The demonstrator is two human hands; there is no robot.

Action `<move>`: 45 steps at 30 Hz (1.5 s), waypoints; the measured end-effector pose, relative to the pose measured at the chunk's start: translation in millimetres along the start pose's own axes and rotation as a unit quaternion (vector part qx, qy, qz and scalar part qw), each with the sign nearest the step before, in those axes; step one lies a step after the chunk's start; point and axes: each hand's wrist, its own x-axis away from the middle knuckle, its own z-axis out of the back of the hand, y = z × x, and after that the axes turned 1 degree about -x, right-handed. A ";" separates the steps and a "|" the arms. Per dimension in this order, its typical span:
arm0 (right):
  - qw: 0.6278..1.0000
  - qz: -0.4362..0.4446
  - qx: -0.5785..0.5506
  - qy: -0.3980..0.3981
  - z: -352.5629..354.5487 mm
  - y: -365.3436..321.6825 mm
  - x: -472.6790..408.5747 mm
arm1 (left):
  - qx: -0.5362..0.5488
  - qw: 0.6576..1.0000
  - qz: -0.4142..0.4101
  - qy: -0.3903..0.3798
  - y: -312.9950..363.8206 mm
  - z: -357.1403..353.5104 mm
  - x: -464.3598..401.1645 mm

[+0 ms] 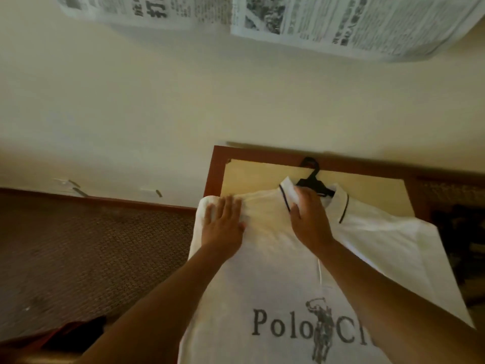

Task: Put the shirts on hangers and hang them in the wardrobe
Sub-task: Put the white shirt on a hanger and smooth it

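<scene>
A white polo shirt (267,271) with a dark-trimmed collar and grey "Polo" lettering hangs on a black hanger (313,181). The hanger's hook sits over the brown top edge of the wardrobe (262,152). My left hand (225,223) lies flat with straight fingers on the shirt's left shoulder. My right hand (308,216) pinches the left flap of the collar, just below the hanger's neck. Most of the hanger is hidden inside the shirt.
A cream wall (157,101) rises behind, with newspaper sheets (341,19) stuck high on it. A brown woven panel (91,248) fills the left. A dark red cloth (70,334) lies at the lower left. Dark wardrobe space (459,240) shows at the right.
</scene>
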 end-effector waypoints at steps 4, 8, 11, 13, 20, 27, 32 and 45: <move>0.975 0.031 0.194 -0.107 27.6 47.8 -51.3 | 0.037 0.993 0.102 0.039 43.7 -20.6 9.5; 0.927 0.117 0.285 -0.216 30.6 68.6 -81.4 | 0.043 0.988 0.135 0.066 64.8 -37.9 9.7; 0.907 0.180 0.322 -0.205 34.3 78.6 -94.2 | 0.037 0.986 0.147 0.071 65.7 -38.7 8.3; 0.905 0.190 0.332 -0.185 37.9 83.7 -101.7 | 0.039 0.985 0.147 0.077 67.1 -38.0 7.8; 0.935 0.160 0.207 -0.240 40.9 91.2 -114.6 | 0.025 0.987 0.142 0.065 67.7 -37.8 7.1; 0.941 0.152 0.213 -0.216 37.6 93.4 -105.2 | 0.008 0.988 0.142 0.056 65.7 -39.8 6.4; 0.960 0.102 0.201 -0.167 35.6 87.9 -84.8 | 0.005 0.990 0.136 0.041 64.5 -40.6 4.9; 0.968 -0.086 0.168 -0.163 77.2 134.9 -64.5 | 0.084 0.991 0.072 0.073 102.1 18.3 -88.5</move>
